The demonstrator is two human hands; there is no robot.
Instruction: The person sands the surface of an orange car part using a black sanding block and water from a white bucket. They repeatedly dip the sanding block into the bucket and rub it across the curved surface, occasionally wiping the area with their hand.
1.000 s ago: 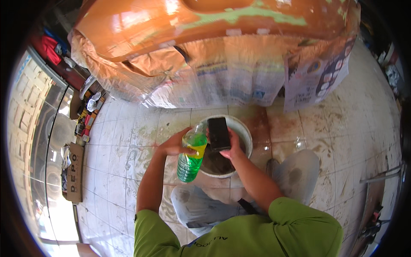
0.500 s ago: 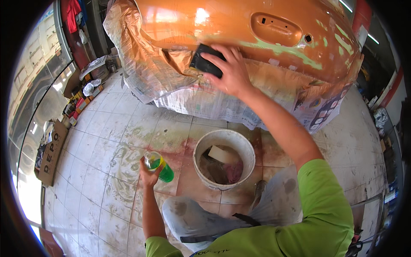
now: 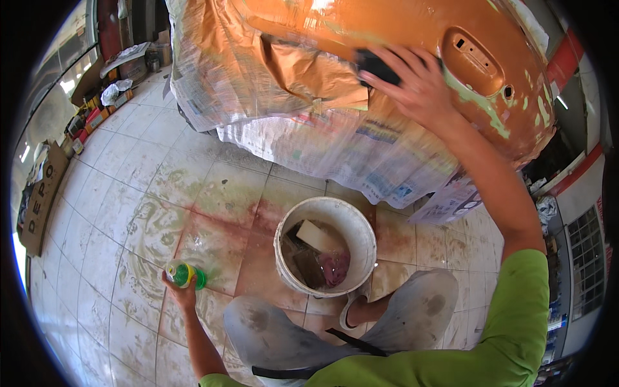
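Note:
My left hand (image 3: 182,291) is wrapped round a green plastic bottle (image 3: 199,278) with a yellow label, held out over the floor at the left. Under my right hand (image 3: 419,84) is a black block (image 3: 379,67), gripped with the fingers over it and blurred by motion. It is pressed against the lower edge of an orange car panel (image 3: 361,26), where the block's working face is hidden. Pale green filler patches (image 3: 480,106) show round the panel's recessed handle area (image 3: 474,61).
Masking paper and newspaper (image 3: 309,148) hang below the panel. Between my knees and the panel stands a white bucket (image 3: 278,248) holding murky water, a pale block (image 3: 314,236) and a pinkish cloth (image 3: 335,267). Wet smears mark the tiled floor (image 3: 155,219). A cardboard box (image 3: 45,193) sits far left.
My right hand has slid the black block rightward along the panel's lower edge. My view has shifted too. The bottle in my left hand sits further left in the picture, more foreshortened.

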